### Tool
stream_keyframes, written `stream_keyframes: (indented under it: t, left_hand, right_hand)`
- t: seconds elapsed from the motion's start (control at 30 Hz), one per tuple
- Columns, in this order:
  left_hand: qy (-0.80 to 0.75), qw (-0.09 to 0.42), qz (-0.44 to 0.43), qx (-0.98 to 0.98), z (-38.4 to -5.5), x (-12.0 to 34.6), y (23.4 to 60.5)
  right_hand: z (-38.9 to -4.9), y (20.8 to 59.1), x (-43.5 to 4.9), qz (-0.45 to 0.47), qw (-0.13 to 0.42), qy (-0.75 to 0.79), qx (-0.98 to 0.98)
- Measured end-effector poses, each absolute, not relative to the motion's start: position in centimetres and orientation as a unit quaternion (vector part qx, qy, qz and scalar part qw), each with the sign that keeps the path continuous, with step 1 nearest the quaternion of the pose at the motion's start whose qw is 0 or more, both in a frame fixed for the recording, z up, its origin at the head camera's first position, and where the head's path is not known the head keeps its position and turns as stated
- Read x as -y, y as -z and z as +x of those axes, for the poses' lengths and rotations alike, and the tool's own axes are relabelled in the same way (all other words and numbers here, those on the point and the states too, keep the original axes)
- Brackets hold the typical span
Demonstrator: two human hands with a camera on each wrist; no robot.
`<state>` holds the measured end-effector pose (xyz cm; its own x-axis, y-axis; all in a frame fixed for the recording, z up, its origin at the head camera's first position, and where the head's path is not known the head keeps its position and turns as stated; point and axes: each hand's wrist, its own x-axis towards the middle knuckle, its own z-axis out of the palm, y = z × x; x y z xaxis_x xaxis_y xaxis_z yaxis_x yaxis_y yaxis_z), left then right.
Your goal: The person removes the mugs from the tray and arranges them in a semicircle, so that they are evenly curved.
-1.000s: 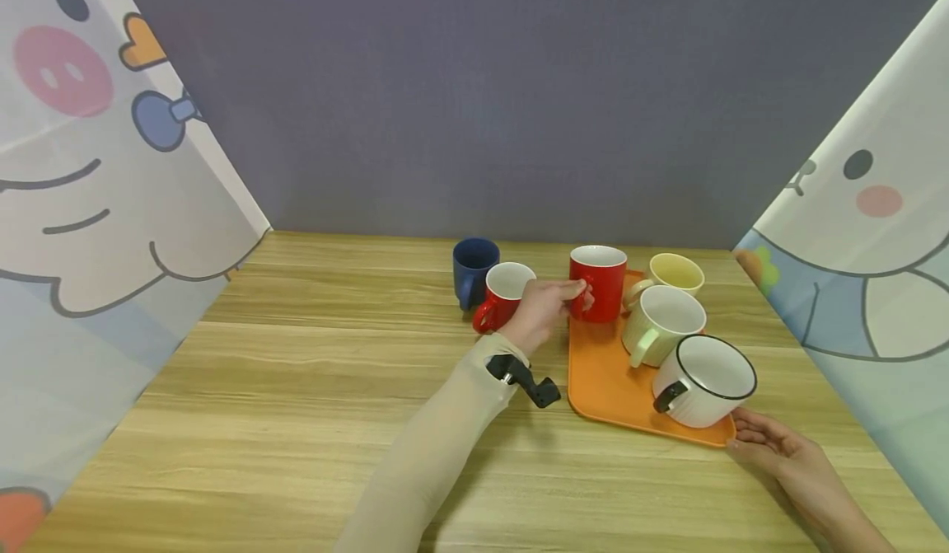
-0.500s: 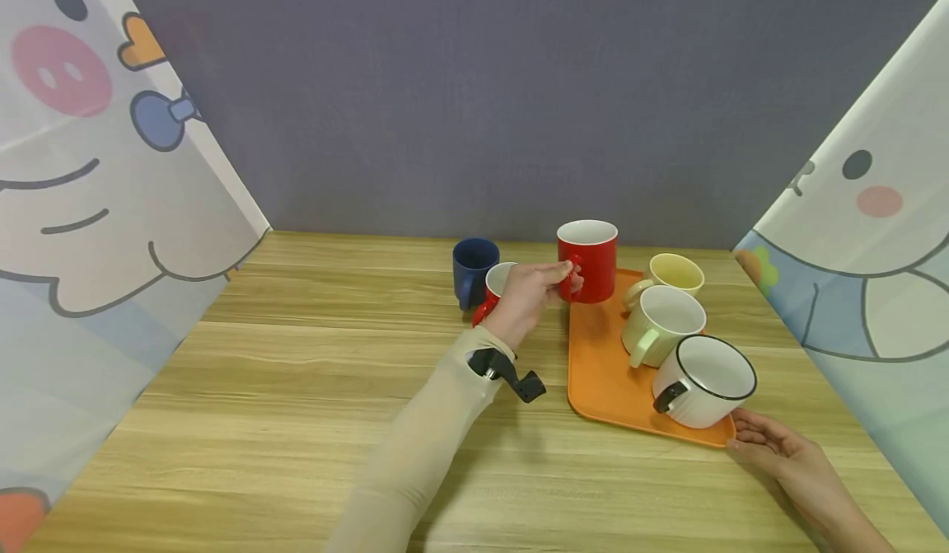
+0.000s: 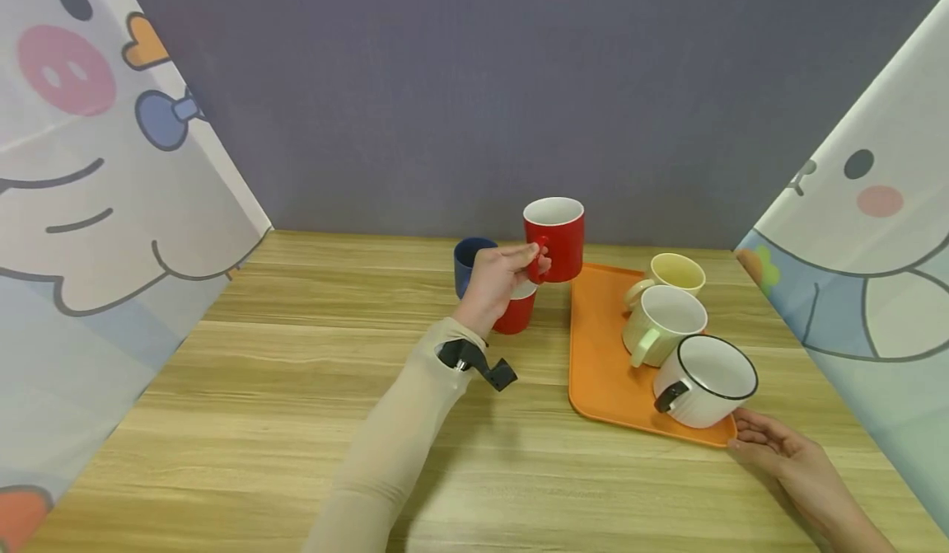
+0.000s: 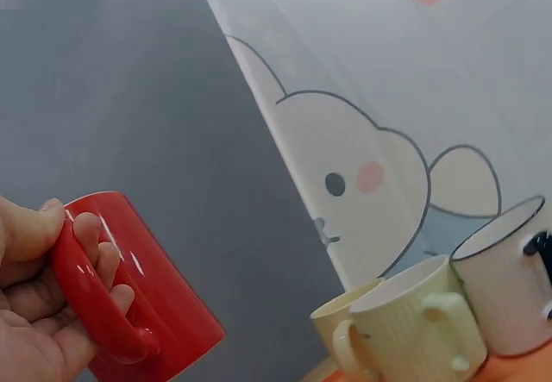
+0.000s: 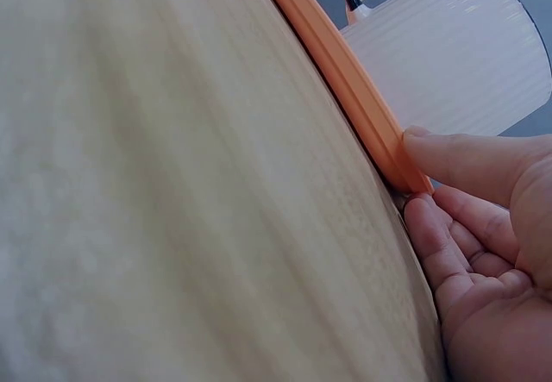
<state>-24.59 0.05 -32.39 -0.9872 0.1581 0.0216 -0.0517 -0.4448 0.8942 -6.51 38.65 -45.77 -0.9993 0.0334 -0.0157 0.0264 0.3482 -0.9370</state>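
My left hand (image 3: 498, 277) grips a tall red mug (image 3: 561, 244) by its handle, held upright in the air left of the orange tray (image 3: 593, 372). In the left wrist view the fingers pass through the handle of the red mug (image 4: 159, 287). Below and behind this hand, a shorter red mug (image 3: 516, 312) and a dark blue mug (image 3: 469, 258) stand on the table, partly hidden. My right hand (image 3: 789, 462) pinches the tray's near right corner, thumb on the rim of the tray (image 5: 362, 97) in the right wrist view.
On the tray's right side stand a yellow mug (image 3: 678, 273), a pale green mug (image 3: 662, 326) and a white mug with a black rim (image 3: 700, 384). A grey wall (image 3: 474, 108) rises behind the wooden table (image 3: 259, 388), with cartoon-printed panels at both sides.
My left hand has lifted the tall red mug off the tray's far left part and carried it up and to the left. The right hand stays at the tray corner.
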Motion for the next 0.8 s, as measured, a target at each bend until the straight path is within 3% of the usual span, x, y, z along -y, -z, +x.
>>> stream_keyframes:
  t: [0.8]
  left_hand:
    - [-0.862,-0.038,0.039,-0.503,-25.7,6.3,32.2]
  right_hand:
    - [-6.3,45.5,-38.4,-0.022,0.005,-0.549,0.836]
